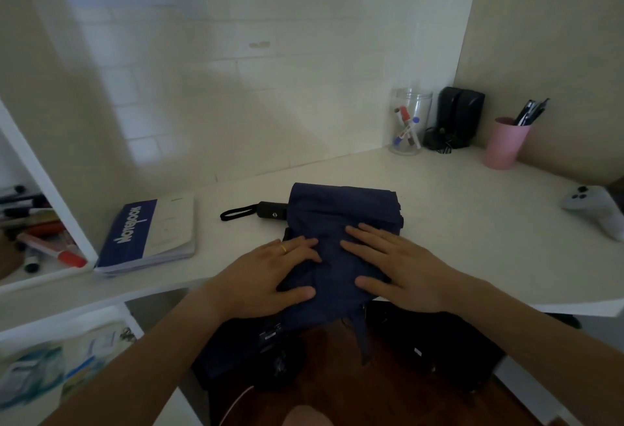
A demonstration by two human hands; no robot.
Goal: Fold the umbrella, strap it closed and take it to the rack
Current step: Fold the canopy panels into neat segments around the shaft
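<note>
Folding step: pressing umbrella canopy flat on surface, left hand and right hand with fingers extended. Next: rolling, strapping.

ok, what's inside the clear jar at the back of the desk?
The clear jar holds a few markers leaning at angles, with red and blue caps showing. No lid visible. The exact marker count is unclear, since they overlap and the glass blurs them.

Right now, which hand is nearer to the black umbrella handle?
Left. The left hand presses the umbrella fabric just below the umbrella handle; the right hand presses the fabric farther to the right.
</note>
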